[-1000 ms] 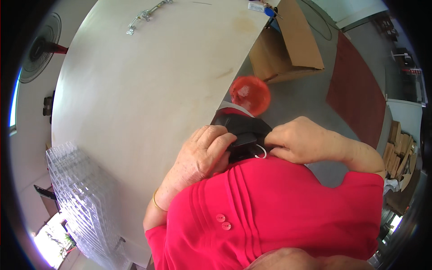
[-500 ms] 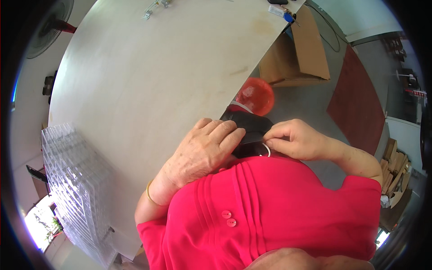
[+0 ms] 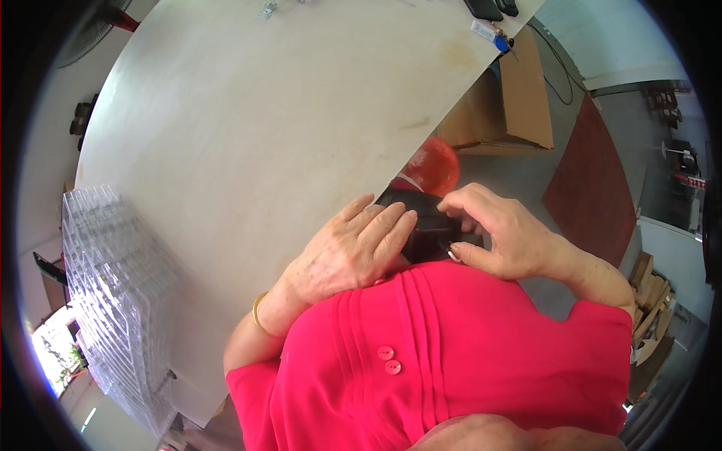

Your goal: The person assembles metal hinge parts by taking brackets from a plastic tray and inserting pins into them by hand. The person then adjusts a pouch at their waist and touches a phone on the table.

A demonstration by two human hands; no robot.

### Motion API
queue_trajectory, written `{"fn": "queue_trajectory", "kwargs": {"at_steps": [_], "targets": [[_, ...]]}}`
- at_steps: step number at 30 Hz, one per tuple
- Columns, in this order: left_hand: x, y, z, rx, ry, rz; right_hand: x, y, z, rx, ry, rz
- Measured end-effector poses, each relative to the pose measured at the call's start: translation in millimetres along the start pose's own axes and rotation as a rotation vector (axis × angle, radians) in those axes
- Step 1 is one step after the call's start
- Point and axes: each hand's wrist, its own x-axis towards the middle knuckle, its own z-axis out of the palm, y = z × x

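A black object (image 3: 432, 218) with a smooth, folded-looking surface lies at the table's near edge, close against my red top; its kind cannot be made out. My left hand (image 3: 350, 244) rests on its left side, fingers stretched out flat and the wrist wearing a gold bangle. Over its right side curves my right hand (image 3: 500, 233), thumb and fingers apart with a gap between them. Beside the right thumb tip a small white loop (image 3: 453, 255) shows, partly hidden. The underside of the black object is out of sight.
Under the table edge sits a red round stool or bucket (image 3: 435, 167), with an open cardboard box (image 3: 519, 105) beyond it. A stack of clear plastic sheets (image 3: 120, 301) stands at the left of the pale table (image 3: 248, 135). Phones (image 3: 483, 9) and keys (image 3: 502, 43) lie at the far right corner.
My right hand has opened from a pinch at the white loop, its fingers lifting apart. My left fingers have straightened over the black object. The whole view has shifted slightly.
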Motion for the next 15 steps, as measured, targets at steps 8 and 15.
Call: {"fn": "queue_trajectory", "kwargs": {"at_steps": [8,15], "targets": [[-3.5,-6.5,4.7,-0.105,0.023,-0.092,10.4,2.7,0.3,-0.131,-0.042,-0.210],[-20.4,-12.9,17.5,-0.209,0.006,-0.325,17.0,0.1,-0.4,-0.276,-0.041,-0.294]]}}
